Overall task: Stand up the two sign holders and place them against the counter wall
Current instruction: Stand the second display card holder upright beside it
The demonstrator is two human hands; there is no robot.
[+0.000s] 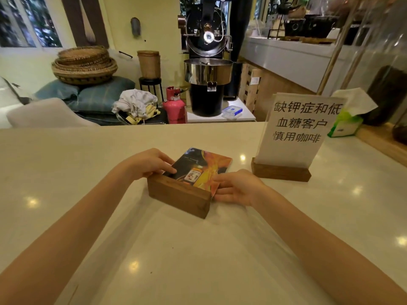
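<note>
Your left hand and right hand grip opposite ends of the fallen sign holder, fingers curled loosely.

Two sign holders: one lies flat between the fingers of both hands, one stands right of them. One tissue pack sits beyond.

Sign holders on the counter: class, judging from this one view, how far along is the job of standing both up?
Done: the white text sign holder stands upright on its wooden base at the right. In hand: the colourful sign holder lies tipped back on the counter, with the left hand and right hand at its sides. Left: raise it and set both against the wall.
</note>
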